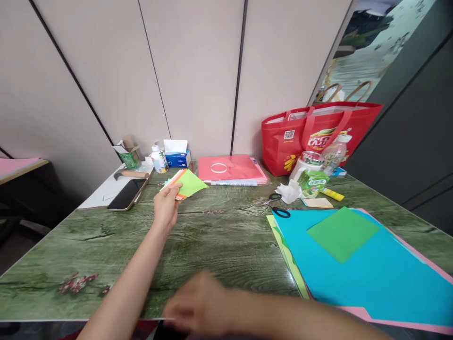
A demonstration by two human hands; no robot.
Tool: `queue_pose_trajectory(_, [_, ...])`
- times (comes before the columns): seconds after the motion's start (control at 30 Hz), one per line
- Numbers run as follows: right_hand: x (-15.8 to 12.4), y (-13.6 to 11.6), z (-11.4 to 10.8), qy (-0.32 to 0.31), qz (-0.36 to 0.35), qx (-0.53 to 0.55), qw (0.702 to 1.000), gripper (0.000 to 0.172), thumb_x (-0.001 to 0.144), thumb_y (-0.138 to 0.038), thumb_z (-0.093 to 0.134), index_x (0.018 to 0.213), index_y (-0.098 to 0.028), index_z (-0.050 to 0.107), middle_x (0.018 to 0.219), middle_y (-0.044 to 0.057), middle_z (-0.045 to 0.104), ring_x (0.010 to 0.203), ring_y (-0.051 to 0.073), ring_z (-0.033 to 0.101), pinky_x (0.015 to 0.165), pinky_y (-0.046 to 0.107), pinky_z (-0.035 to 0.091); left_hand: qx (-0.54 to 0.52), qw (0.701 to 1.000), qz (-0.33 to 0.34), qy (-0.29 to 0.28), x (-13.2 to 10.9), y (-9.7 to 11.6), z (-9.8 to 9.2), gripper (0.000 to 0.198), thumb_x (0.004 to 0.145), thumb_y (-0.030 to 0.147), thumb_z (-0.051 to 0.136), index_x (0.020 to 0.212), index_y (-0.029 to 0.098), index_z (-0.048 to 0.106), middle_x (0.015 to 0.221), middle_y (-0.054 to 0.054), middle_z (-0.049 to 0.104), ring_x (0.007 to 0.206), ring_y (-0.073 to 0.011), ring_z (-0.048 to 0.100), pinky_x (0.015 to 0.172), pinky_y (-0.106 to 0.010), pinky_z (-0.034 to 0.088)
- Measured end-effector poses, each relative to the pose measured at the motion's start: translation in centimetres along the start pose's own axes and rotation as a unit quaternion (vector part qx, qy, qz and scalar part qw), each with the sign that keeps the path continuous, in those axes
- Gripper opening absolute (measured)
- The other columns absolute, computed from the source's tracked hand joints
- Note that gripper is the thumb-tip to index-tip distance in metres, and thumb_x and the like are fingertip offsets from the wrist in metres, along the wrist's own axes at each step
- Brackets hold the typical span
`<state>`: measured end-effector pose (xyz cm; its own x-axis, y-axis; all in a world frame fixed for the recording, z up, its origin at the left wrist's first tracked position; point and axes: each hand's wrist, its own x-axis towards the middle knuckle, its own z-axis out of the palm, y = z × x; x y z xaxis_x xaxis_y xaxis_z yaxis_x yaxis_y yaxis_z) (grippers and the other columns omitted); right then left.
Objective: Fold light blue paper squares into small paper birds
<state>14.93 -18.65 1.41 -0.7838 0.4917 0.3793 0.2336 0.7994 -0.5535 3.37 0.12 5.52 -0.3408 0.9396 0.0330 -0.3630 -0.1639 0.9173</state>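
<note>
Green tabletop (226, 245) spreads between left hand's (165, 208) papers (187, 184) and blue sheet (371, 278).

Your table (219, 245) has a green wood-grain top. Along its far side, from left to right, you have a hammer (130, 174), a phone (125, 194) at the edge of a white board (101, 192), a tissue box (177, 159), a pink folder stack (244, 170) and a red shopping bag (311, 134). A fan of coloured paper squares (189, 184) sits before the tissue box. Scissors (278, 205) lie right of the middle, touching a stack of large sheets (371, 278), blue on top.
</note>
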Motion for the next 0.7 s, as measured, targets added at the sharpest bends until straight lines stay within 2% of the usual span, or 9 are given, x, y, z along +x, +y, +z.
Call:
queue_pose_trajectory(0.03, [0.3,3.0,-1.5,0.016,0.048,-0.026,0.998,0.012,0.089,-0.018,0.054,0.084,-0.015,0.064,0.08,0.003,0.065,0.074,0.014,0.061,0.072,0.028,0.049,0.002,1.0,-0.003,0.004,0.0,-0.3,-0.3,0.022,0.049,0.021,0.074,0.067,0.009,0.069,0.068,-0.004,0.067,0.057,-0.0113,0.057,0.049,-0.022,0.045])
queue_pose_trajectory(0.07, [0.6,6.2,-3.1,0.077,0.182,-0.088,0.976,0.011,0.085,-0.017,0.058,0.075,-0.018,0.063,0.075,0.0,0.063,0.07,0.012,0.059,0.069,0.024,0.047,0.003,1.0,-0.006,0.008,-0.1,-0.6,-0.5,0.022,0.049,0.022,0.074,0.066,0.009,0.068,0.069,-0.004,0.067,0.059,-0.012,0.058,0.051,-0.023,0.045])
queue_pose_trajectory(0.1, [0.7,9.3,-4.7,0.112,0.237,-0.116,0.958,0.008,0.084,-0.015,0.059,0.077,-0.017,0.063,0.079,0.003,0.063,0.073,0.013,0.059,0.07,0.025,0.046,0.005,1.0,-0.01,0.012,-0.1,-0.9,-0.7,0.022,0.049,0.023,0.074,0.066,0.01,0.068,0.07,-0.004,0.067,0.06,-0.0125,0.058,0.053,-0.023,0.046])
queue_pose_trajectory(0.17, [0.5,14.4,-7.4,0.149,0.293,-0.146,0.933,0.01,0.083,-0.008,0.056,0.082,-0.014,0.063,0.086,0.007,0.062,0.075,0.015,0.058,0.069,0.027,0.045,0.009,1.0,-0.019,0.015,-0.1,-1.7,-0.8,0.024,0.049,0.025,0.075,0.066,0.01,0.068,0.068,-0.004,0.066,0.06,-0.0128,0.059,0.054,-0.024,0.045])
queue_pose_trajectory(0.23, [-0.1,17.6,-9.2,0.164,0.326,-0.164,0.916,0.01,0.081,-0.007,0.058,0.084,-0.013,0.064,0.084,0.007,0.061,0.072,0.015,0.058,0.069,0.027,0.045,0.013,0.999,-0.028,0.015,-0.1,-2.4,-0.7,0.027,0.047,0.027,0.076,0.066,0.01,0.068,0.065,-0.003,0.065,0.057,-0.0121,0.057,0.052,-0.023,0.043])
queue_pose_trajectory(0.3, [-0.5,19.0,-9.9,0.16,0.337,-0.173,0.912,0.007,0.081,-0.011,0.06,0.082,-0.015,0.066,0.078,0.004,0.061,0.071,0.015,0.058,0.067,0.025,0.043,0.019,0.999,-0.037,0.013,-0.1,-2.9,-0.5,0.03,0.046,0.029,0.077,0.066,0.009,0.068,0.063,-0.003,0.064,0.055,-0.0117,0.056,0.05,-0.022,0.041])
queue_pose_trajectory(0.4, [-0.3,19.6,-9.6,0.147,0.343,-0.183,0.91,0.007,0.083,-0.02,0.061,0.081,-0.02,0.068,0.074,0.001,0.062,0.068,0.014,0.058,0.062,0.024,0.04,0.03,0.998,-0.045,0.01,0.1,-3.5,-0.4,0.035,0.044,0.032,0.079,0.068,0.009,0.069,0.064,-0.003,0.065,0.055,-0.0125,0.056,0.049,-0.022,0.039])
queue_pose_trajectory(0.53, [0.3,19.4,-8.9,0.132,0.349,-0.203,0.905,0.013,0.087,-0.026,0.056,0.082,-0.022,0.068,0.083,0.002,0.064,0.073,0.015,0.06,0.059,0.023,0.037,0.04,0.998,-0.044,0.013,0.6,-4.1,-0.6,0.037,0.044,0.036,0.08,0.07,0.01,0.07,0.066,-0.003,0.066,0.06,-0.0133,0.057,0.054,-0.023,0.041])
queue_pose_trajectory(0.7, [0.4,19.1,-8.5,0.114,0.35,-0.225,0.902,0.016,0.091,-0.024,0.051,0.086,-0.021,0.066,0.091,0.003,0.064,0.077,0.015,0.06,0.058,0.023,0.036,0.052,0.997,-0.049,0.019,0.9,-4.8,-0.9,0.034,0.047,0.035,0.08,0.07,0.011,0.071,0.07,-0.003,0.068,0.064,-0.0138,0.057,0.059,-0.023,0.042])
